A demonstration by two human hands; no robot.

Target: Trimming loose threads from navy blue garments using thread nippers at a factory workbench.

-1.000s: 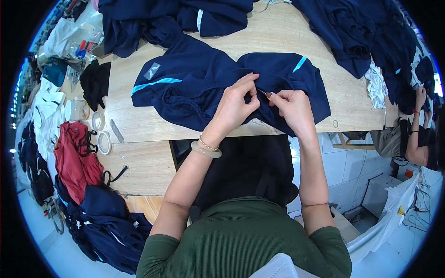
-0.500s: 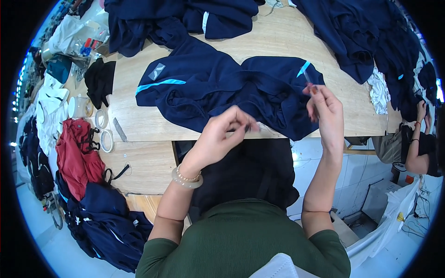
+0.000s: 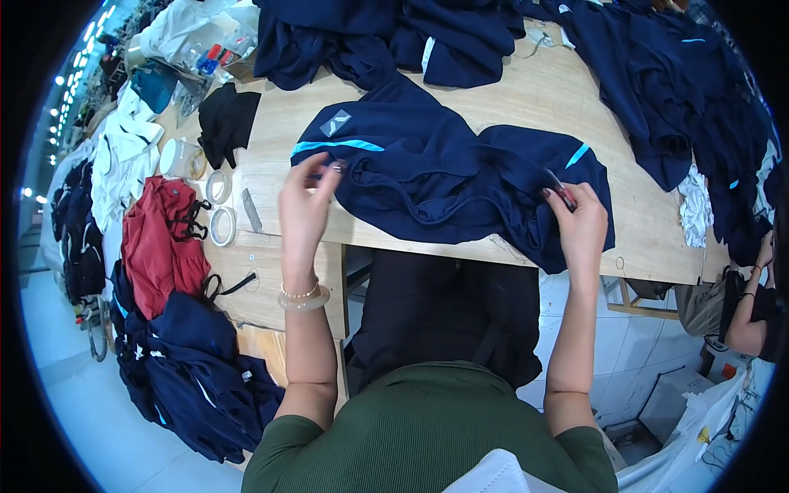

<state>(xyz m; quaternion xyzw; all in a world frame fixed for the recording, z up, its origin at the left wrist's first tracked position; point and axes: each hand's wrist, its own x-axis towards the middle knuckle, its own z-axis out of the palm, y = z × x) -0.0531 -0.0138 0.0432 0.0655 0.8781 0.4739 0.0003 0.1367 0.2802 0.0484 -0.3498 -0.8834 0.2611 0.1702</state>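
Observation:
A navy garment [image 3: 436, 168] lies bunched on the table in front of me, with light-blue stripes and a small grey patch on its left part. At its left edge, below the stripe, is my left hand [image 3: 304, 205], thumb and fingers apart with nothing visible between them. My right hand [image 3: 583, 226] is closed around small thread snips [image 3: 564, 194], mostly hidden by the fingers. Their thin tip points up and left over the garment's right part.
Navy garments are heaped at the far side [image 3: 460, 41] and far right [image 3: 649, 99]. Tape rolls [image 3: 223, 227], a grey strip [image 3: 251, 211], a black cloth [image 3: 228, 123] and a red garment [image 3: 164, 246] lie to the left. Another person's arm [image 3: 746, 308] shows at right.
My left hand has moved left from the garment's front edge to its left end, and its fingers have spread. The right hand has come lower over the garment's right part. The view has shifted.

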